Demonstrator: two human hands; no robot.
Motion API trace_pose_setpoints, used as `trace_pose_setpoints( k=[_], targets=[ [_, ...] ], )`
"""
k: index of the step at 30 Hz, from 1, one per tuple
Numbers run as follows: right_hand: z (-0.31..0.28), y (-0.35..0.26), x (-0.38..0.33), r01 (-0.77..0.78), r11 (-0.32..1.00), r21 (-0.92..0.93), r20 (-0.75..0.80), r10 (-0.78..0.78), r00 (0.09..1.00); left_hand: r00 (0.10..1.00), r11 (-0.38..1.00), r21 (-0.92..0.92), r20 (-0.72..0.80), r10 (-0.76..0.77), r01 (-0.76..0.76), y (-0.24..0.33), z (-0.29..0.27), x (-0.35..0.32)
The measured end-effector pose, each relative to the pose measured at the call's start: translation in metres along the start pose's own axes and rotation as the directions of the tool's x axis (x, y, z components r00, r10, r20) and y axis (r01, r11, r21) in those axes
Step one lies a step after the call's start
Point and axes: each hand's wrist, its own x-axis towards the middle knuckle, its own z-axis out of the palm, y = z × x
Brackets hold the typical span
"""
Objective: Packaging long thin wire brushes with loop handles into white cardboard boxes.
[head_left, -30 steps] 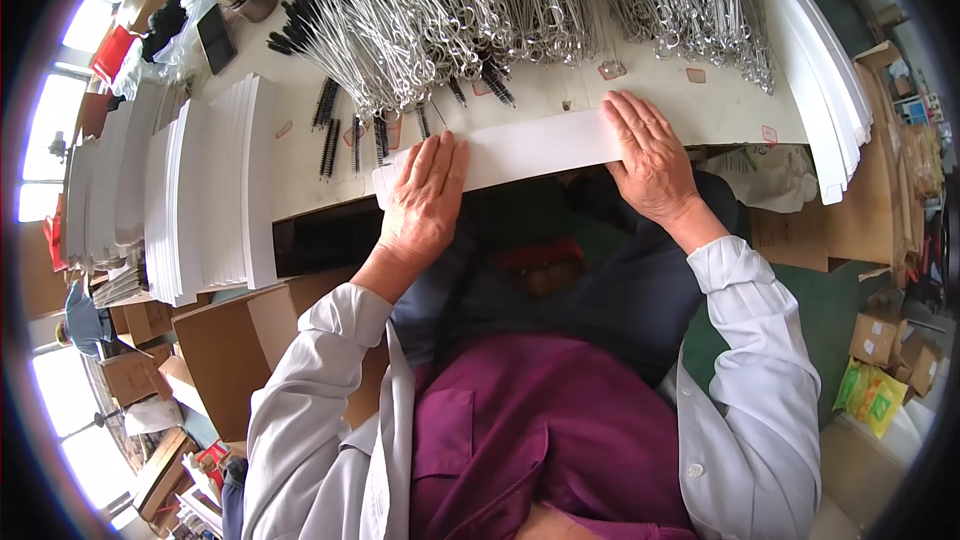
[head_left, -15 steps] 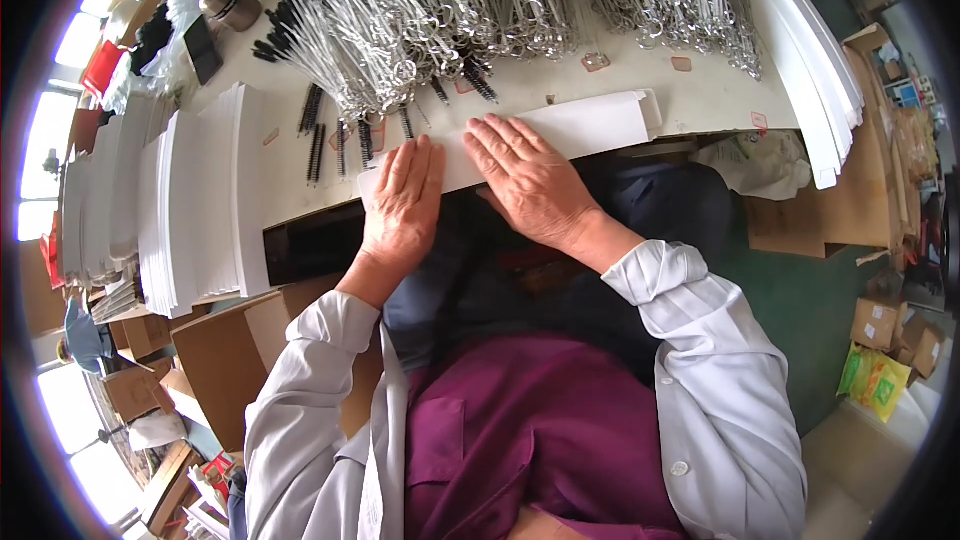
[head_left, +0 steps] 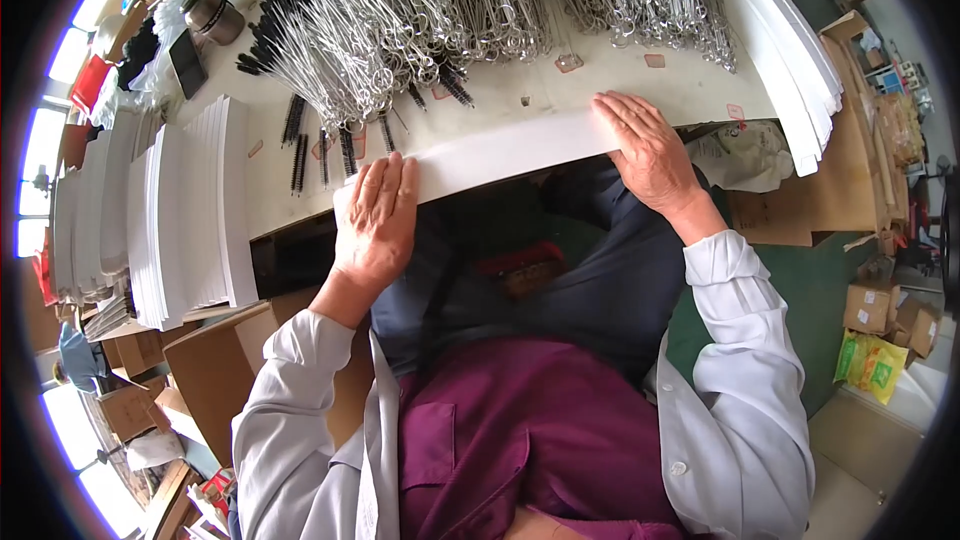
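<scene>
A long, narrow white cardboard box (head_left: 505,153) lies flat along the near edge of the table. My left hand (head_left: 376,215) rests on its left end, fingers stretched out and held side by side. At the opposite end my right hand (head_left: 652,158) lies over the cardboard with straight fingers, covering that end. Just beyond the box, several black-bristled brushes (head_left: 347,150) stick out toward me from a big heap of wire-handled brushes (head_left: 390,40) with ring ends.
Stacks of white flat boxes stand at the left (head_left: 205,210) and right (head_left: 785,50) of the table (head_left: 560,90). A brown jar (head_left: 212,16) and a dark phone (head_left: 187,64) lie at the far left. An open brown carton (head_left: 215,370) stands below, left.
My right hand has slid right along the white box to its far end, baring the middle. The left hand stays on the left end.
</scene>
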Motion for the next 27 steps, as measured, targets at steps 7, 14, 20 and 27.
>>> trace_pose_setpoints(
  k=[7, 14, 20, 27],
  targets=[
    [-0.028, -0.024, 0.003, 0.138, 0.983, 0.123, -0.092, -0.127, 0.988, 0.996, 0.999, -0.038, 0.089, -0.006, 0.009, -0.001, -0.051, -0.024],
    [-0.026, -0.059, 0.005, 0.235, 0.948, 0.216, -0.014, -0.238, 0.971, 0.853, 0.862, -0.407, 0.519, -0.052, 0.301, 0.001, -0.088, -0.037],
    [-0.017, -0.109, 0.021, 0.331, 0.898, 0.291, -0.014, -0.342, 0.94, 0.742, 0.65, -0.595, 0.666, 0.07, 0.472, 0.021, -0.072, 0.0],
    [-0.01, -0.123, 0.028, 0.138, 0.889, 0.437, -0.168, -0.07, 0.983, 0.778, 0.584, -0.58, 0.61, -0.152, 0.569, 0.042, -0.033, 0.017]
  ],
)
